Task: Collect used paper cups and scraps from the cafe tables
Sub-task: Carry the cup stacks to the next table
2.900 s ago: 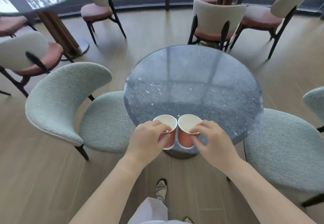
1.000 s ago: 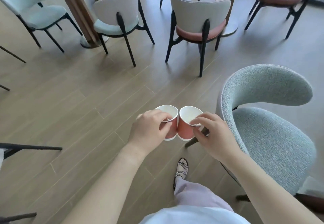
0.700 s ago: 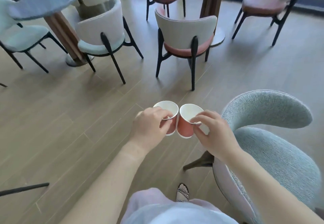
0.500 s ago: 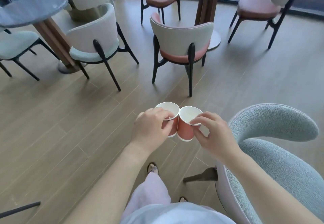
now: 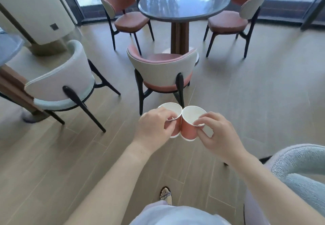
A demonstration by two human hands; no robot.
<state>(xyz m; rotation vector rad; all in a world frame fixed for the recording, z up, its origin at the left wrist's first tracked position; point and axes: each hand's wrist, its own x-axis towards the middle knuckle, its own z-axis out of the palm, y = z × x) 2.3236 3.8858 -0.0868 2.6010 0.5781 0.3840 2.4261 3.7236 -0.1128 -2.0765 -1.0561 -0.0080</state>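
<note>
Head view: left hand (image 5: 154,128) pinches the rim of the left paper cup (image 5: 173,117); right hand (image 5: 218,135) pinches the rim of the right paper cup (image 5: 190,124). Both cups are orange-red outside, white inside with a white base band, upright, apparently empty, sides touching. They are held in the air above the wood floor (image 5: 255,105), just on the near side of the pink-seated chair (image 5: 161,71).

left cup (image 5: 173,110) is held in left hand (image 5: 154,128), right cup (image 5: 189,131) in right hand (image 5: 219,137), cup sides touching, above floor (image 5: 246,101) | near chair (image 5: 163,71) is set just beyond the cups, before round table (image 5: 184,1) | far-left chair (image 5: 126,13) and far-right chair (image 5: 233,17) are placed either side of that table | side chair (image 5: 59,82) is seen at left, beside edge table (image 5: 7,48) | padded chair (image 5: 299,168) is seen at lower right
</note>
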